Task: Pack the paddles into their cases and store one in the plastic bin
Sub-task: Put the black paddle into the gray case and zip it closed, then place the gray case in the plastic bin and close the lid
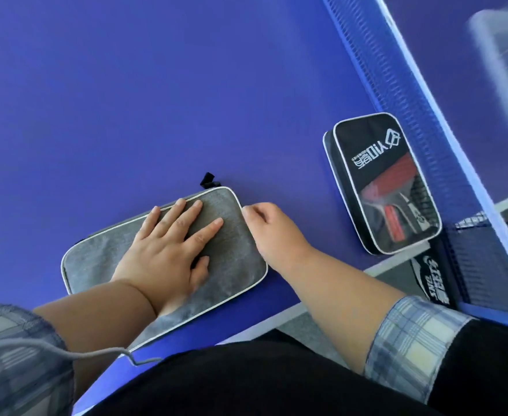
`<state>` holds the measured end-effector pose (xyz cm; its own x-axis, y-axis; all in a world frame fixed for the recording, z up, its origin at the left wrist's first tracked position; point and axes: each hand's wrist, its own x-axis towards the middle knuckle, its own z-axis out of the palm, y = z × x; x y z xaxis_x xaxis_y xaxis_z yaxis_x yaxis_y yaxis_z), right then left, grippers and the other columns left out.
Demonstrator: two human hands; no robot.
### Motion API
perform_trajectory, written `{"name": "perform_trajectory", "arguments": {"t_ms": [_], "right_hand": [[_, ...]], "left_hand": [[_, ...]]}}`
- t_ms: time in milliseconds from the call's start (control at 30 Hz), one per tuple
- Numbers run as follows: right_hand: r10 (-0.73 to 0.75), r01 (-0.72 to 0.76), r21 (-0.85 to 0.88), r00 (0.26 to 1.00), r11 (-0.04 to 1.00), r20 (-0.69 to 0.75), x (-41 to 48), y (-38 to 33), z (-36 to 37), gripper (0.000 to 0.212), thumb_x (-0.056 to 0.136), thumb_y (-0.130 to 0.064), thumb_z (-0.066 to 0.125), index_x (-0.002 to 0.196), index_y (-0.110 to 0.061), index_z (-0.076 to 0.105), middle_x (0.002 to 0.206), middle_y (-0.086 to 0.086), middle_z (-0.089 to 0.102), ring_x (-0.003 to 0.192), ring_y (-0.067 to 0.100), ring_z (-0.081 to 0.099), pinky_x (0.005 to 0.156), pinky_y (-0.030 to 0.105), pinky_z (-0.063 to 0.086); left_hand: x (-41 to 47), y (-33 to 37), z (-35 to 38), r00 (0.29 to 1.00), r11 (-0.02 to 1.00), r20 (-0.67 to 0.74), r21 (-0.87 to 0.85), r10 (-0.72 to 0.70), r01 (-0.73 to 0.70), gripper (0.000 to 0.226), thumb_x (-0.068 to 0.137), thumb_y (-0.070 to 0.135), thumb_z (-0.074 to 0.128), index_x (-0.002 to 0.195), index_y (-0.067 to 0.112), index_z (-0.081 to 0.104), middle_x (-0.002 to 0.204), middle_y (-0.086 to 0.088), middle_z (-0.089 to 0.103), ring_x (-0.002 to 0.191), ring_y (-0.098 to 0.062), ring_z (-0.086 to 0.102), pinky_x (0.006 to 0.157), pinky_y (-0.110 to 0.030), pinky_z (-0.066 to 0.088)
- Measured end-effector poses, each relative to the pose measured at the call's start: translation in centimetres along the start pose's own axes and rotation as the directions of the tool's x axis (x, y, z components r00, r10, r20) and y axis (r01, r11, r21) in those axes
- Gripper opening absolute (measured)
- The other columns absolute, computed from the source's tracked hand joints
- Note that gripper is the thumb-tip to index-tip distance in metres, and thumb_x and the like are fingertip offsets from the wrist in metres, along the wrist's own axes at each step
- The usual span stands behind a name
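We note the left hand (pixel 168 250) flat, fingers spread, evidently steadying the grey paddle case (pixel 96 265) on the counter (pixel 156 85). The right hand (pixel 272 226) curls at its right edge; we cannot tell whether it grips anything.

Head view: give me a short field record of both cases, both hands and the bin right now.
grey case: flat at the near edge of the table, looks closed; contents not visible
left hand: flat, pressing on the grey case
right hand: fingers curled at the grey case's right edge, seemingly pinching it; zip pull hidden
black case: lies by the net, red paddle visible through its clear window
plastic bin: blurred, beyond the net; contents unclear
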<state>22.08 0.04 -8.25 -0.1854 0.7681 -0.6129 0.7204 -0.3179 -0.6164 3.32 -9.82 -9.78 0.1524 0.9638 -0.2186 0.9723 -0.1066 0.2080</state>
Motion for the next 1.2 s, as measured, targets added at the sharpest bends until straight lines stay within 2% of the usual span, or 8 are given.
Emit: {"name": "perform_trajectory", "arguments": {"t_ms": [133, 233, 333, 433, 533, 900, 1033, 1200], "right_hand": [[0.042, -0.041, 0.015, 0.999, 0.999, -0.032, -3.8, 0.9, 1.8, 0.036, 0.092, -0.042, 0.060, 0.123, -0.023, 0.058, 0.113, -0.003, 0.064, 0.095, 0.016, 0.064, 0.080, 0.033, 0.055], [0.063, -0.064, -0.006, 0.992, 0.998, -0.105, -4.4, 0.9, 2.3, 0.040, 0.090, -0.039, 0.062, 0.125, -0.019, 0.058, 0.117, 0.002, 0.065, 0.096, 0.023, 0.064, 0.083, 0.037, 0.055], [0.105, -0.107, -0.012, 0.985, 0.994, -0.138, -4.9, 0.9, 3.0, 0.046, 0.091, -0.040, 0.059, 0.132, -0.019, 0.055, 0.123, 0.008, 0.062, 0.104, 0.030, 0.062, 0.090, 0.043, 0.053], [0.144, -0.143, 0.015, 0.977, 0.990, -0.155, -5.7, 0.9, 3.8, 0.048, 0.094, -0.038, 0.055, 0.137, -0.018, 0.051, 0.129, 0.009, 0.058, 0.109, 0.032, 0.060, 0.093, 0.043, 0.052], [0.186, -0.180, 0.059, 0.973, 0.982, -0.138, -7.2, 1.0, 4.5, 0.049, 0.096, -0.034, 0.054, 0.141, -0.017, 0.045, 0.131, 0.008, 0.057, 0.109, 0.031, 0.059, 0.092, 0.041, 0.051], [0.326, -0.161, 0.511, 0.911, 0.844, -0.252, -16.1, 2.8, -0.5, 0.030, 0.086, -0.031, 0.054, 0.115, -0.024, 0.057, 0.109, 0.003, 0.066, 0.099, 0.024, 0.065, 0.091, 0.039, 0.055], [0.352, -0.107, 0.643, 0.898, 0.758, -0.266, -17.1, 4.5, -3.4, 0.025, 0.084, -0.026, 0.056, 0.109, -0.026, 0.056, 0.110, 0.006, 0.067, 0.101, 0.025, 0.065, 0.090, 0.041, 0.053], [0.374, -0.065, 0.740, 0.890, 0.669, -0.260, -17.2, 8.3, -7.8, 0.035, 0.088, -0.016, 0.060, 0.121, -0.019, 0.051, 0.107, 0.004, 0.066, 0.091, 0.019, 0.064, 0.065, 0.028, 0.045]], "left_hand": [[-0.8, -0.7, 0.1, 0.997, 0.978, -0.064, -0.206, -0.042, 0.028, 0.064, 0.092, 0.043, 0.049, 0.151, 0.027, 0.029, 0.158, -0.007, 0.032, 0.149, -0.027, 0.021, 0.123, -0.048, 0.011], [-3.2, -2.2, -0.9, 0.913, 0.845, -0.093, -0.425, -0.397, 0.324, 0.079, 0.087, 0.029, 0.070, 0.153, 0.022, 0.026, 0.158, -0.010, 0.030, 0.147, -0.031, 0.022, 0.122, -0.047, 0.012], [-6.3, -4.1, -1.7, 0.653, 0.535, 0.069, -0.512, -0.754, 0.672, 0.089, 0.082, 0.034, 0.074, 0.153, 0.023, 0.021, 0.152, -0.015, 0.033, 0.139, -0.040, 0.029, 0.115, -0.055, 0.027], [-7.4, -6.2, -1.3, 0.403, 0.162, 0.319, -0.576, -0.858, 0.801, 0.091, 0.068, 0.044, 0.078, 0.145, 0.020, 0.035, 0.141, -0.017, 0.045, 0.120, -0.044, 0.050, 0.099, -0.057, 0.046], [-8.3, -6.4, -0.5, 0.398, -0.074, 0.574, -0.629, -0.715, 0.774, 0.068, 0.078, 0.042, 0.078, 0.132, 0.015, 0.047, 0.125, -0.009, 0.059, 0.099, -0.035, 0.061, 0.083, -0.049, 0.053], [-4.4, -2.8, -6.5, 0.780, 0.247, 0.451, -0.773, -0.433, 0.584, 0.051, 0.081, 0.043, 0.078, 0.124, 0.025, 0.056, 0.112, -0.007, 0.069, 0.096, -0.030, 0.068, 0.076, -0.043, 0.056], [-0.6, 1.0, -9.3, 0.852, 0.340, 0.375, -0.798, -0.365, 0.497, 0.052, 0.082, 0.044, 0.077, 0.126, 0.026, 0.057, 0.112, -0.004, 0.069, 0.098, -0.028, 0.068, 0.075, -0.040, 0.055], [4.7, 7.1, -10.9, 0.907, 0.487, 0.261, -0.776, -0.329, 0.400, 0.065, 0.075, 0.055, 0.075, 0.131, 0.031, 0.054, 0.113, 0.002, 0.067, 0.101, -0.023, 0.065, 0.085, -0.042, 0.054]]}}
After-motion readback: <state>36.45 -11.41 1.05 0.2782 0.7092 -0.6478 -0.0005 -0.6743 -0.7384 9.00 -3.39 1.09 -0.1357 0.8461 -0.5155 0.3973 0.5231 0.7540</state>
